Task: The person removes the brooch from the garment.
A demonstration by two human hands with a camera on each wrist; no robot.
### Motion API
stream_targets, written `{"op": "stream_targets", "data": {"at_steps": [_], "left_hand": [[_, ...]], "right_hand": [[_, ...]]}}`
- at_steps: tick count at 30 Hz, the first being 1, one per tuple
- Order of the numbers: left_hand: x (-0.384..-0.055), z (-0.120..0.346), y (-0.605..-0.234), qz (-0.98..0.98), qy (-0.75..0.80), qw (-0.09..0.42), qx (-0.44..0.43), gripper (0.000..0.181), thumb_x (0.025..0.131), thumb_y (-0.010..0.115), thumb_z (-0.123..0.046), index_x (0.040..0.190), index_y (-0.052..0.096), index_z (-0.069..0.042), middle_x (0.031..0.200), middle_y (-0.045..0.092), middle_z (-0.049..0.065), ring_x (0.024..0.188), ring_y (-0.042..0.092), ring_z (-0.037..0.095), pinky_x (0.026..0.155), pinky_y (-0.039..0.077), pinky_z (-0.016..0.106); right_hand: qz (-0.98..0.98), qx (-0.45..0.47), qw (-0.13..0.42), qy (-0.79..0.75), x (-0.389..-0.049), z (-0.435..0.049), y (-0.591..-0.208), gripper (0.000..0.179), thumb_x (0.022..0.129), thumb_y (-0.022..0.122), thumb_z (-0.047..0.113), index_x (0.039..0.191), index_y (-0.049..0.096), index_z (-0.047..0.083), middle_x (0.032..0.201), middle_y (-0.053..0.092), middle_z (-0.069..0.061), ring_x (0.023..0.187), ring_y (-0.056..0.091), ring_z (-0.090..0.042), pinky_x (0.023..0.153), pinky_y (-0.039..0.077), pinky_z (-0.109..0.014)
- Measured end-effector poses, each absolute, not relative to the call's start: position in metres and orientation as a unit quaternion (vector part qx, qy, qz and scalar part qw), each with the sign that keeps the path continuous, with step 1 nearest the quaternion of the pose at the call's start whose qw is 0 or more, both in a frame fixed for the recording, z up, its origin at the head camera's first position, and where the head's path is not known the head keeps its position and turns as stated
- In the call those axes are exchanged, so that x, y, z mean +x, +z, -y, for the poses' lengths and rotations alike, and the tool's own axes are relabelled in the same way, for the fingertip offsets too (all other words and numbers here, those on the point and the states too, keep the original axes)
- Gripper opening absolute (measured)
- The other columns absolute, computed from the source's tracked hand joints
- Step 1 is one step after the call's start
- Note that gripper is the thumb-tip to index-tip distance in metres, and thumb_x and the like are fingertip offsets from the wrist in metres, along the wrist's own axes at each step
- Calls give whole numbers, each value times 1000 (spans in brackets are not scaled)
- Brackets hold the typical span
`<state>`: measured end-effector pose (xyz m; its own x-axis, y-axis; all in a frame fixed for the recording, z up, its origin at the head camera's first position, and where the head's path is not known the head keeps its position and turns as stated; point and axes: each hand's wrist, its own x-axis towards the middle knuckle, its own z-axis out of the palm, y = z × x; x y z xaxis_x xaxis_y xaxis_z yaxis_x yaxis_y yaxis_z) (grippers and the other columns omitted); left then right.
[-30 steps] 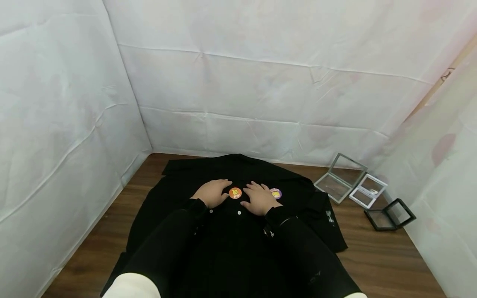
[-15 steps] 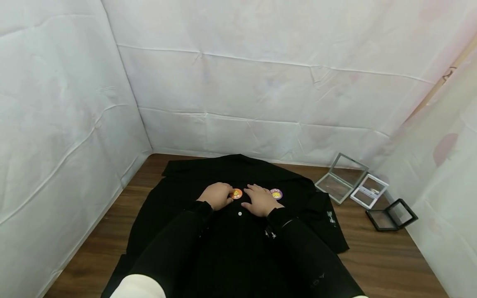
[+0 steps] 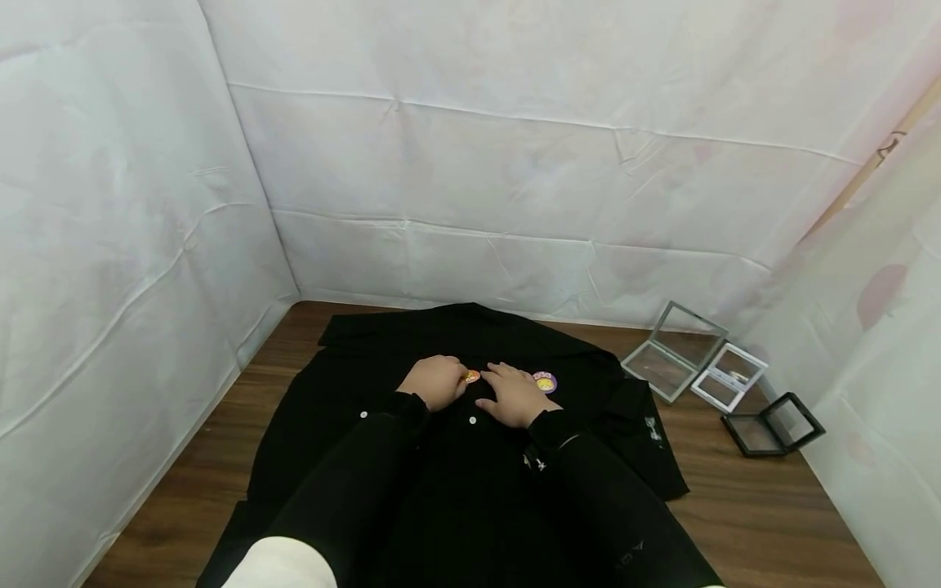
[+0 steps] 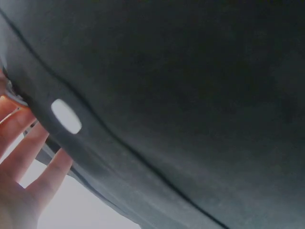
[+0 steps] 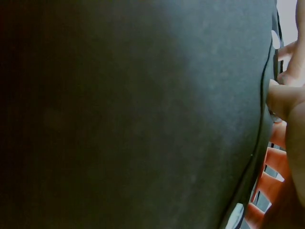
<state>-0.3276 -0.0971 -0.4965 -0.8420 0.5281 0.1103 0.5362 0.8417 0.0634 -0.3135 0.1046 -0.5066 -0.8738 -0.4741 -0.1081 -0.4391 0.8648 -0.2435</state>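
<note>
A black shirt (image 3: 456,425) lies spread on the wooden table (image 3: 742,523) in the lower middle of the head view, and both hands work at its chest, just above the middle of that dark spread. The left hand (image 3: 435,381) has its fingers curled in toward an orange badge (image 3: 471,376), which shows only as a sliver at the fingertips; it looks pinched there, though the grip itself is too small to see plainly. The right hand (image 3: 517,395) lies flat just right of it, fingers spread and relaxed, pressing the cloth down. A purple badge (image 3: 545,381) sits on the shirt at the right hand's far edge, face up and untouched, so that one appears to be in place already, while the orange one seems to be mid-fastening, tilted and half hidden. At the right edge of the frame three small display boxes stand open on the table: a grey box (image 3: 672,353), a white box (image 3: 728,376) and a black box (image 3: 772,423); what they hold is too small to tell. The wrist views show only dark cloth close up, a white button (image 4: 66,116), and fingers (image 4: 28,157) lying apart along the fabric's edge. By this reckoning the work is past halfway.
</note>
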Motion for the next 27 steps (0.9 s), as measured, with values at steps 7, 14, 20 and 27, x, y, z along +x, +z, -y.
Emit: {"op": "stream_targets", "data": {"at_steps": [7,14,20,27], "left_hand": [[-335,102,-488,957,-144,18,-253,21,107,60,-27,110,77,-17,103,73,-2,93,67,15,89,55,37],[-339,104,-488,951,-221,14,-214,18,107,60,-21,109,76,-15,102,73,0,86,66,16,83,54,37],[-346,103,-494,949,-264,7,-171,17,107,58,-15,115,73,-13,105,72,3,85,66,17,79,54,38],[-348,100,-496,950,-292,-20,-109,15,107,57,-16,114,69,-11,96,69,3,73,61,17,71,52,37]], "right_hand": [[-962,-234,81,-113,-311,-104,-503,63,104,59,49,155,48,13,164,36,-11,152,27,-33,120,25,-56],[-968,-220,92,-81,-302,-95,-486,63,102,64,45,153,51,11,162,38,-13,152,28,-33,122,23,-54],[-967,-231,89,-62,-286,-82,-471,67,100,66,46,154,49,11,161,40,-12,152,29,-32,122,23,-54],[-965,-236,93,-64,-277,-69,-475,73,101,58,58,157,44,13,164,37,-10,152,29,-31,122,20,-57]]}}
